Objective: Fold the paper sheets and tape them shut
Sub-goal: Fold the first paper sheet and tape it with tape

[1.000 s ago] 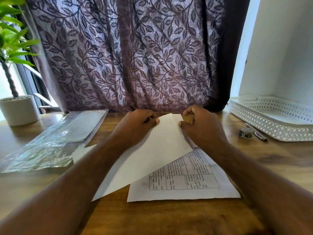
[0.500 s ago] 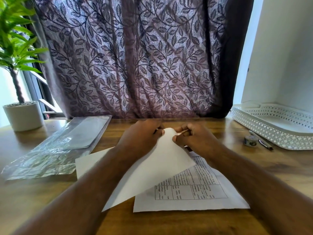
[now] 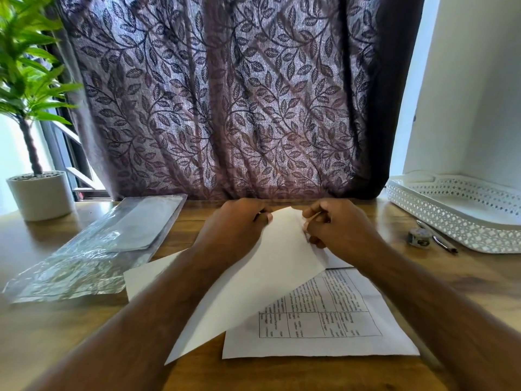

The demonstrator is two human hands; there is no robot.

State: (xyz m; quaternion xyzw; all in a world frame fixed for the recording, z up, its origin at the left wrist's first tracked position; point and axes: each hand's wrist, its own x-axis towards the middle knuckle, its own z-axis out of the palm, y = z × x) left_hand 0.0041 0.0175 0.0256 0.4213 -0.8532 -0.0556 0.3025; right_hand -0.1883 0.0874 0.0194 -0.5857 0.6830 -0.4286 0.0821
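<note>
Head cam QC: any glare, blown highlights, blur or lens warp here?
Head view: window behind potted plant blown white; glare on clear plastic bag; wide-angle warp bends white tray and forearms; printed sheet text too soft to read; left hand, right hand pinching folded sheet sharp.

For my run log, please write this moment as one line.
step: fold | left hand: pinches sheet corner | right hand: pinches sheet corner | sheet: raised over printed page | tape: untouched

Tape roll beside tray
</note>
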